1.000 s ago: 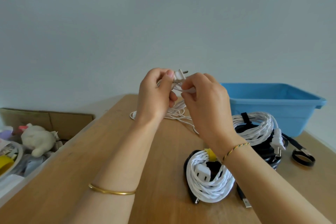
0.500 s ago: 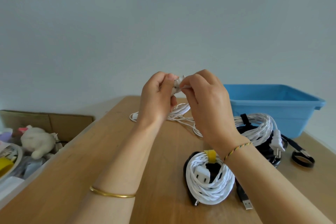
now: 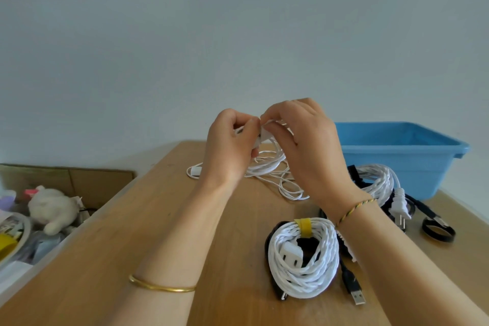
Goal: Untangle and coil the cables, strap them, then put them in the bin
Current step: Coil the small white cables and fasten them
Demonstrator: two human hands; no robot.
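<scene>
My left hand (image 3: 229, 148) and my right hand (image 3: 304, 140) meet above the far end of the wooden table (image 3: 148, 241), both pinching the plug end of a thin white cable (image 3: 267, 167). The rest of that cable hangs down and lies in loose loops on the table. The plug is mostly hidden by my fingers. A white twisted cable coil (image 3: 304, 259) with a yellow strap (image 3: 304, 226) lies near my right forearm. A second white twisted coil (image 3: 381, 180) with a black strap lies further back. The blue bin (image 3: 404, 156) stands at the far right.
Black cables with a USB plug (image 3: 357, 296) lie under the near coil. A loose black strap loop (image 3: 438, 231) rests at the right. Left of the table, a cardboard box (image 3: 66, 182) holds a white plush toy (image 3: 53, 209) and clutter.
My hands have come closer together and lowered slightly. The plug, plainly visible a second ago, is now covered by my fingers.
</scene>
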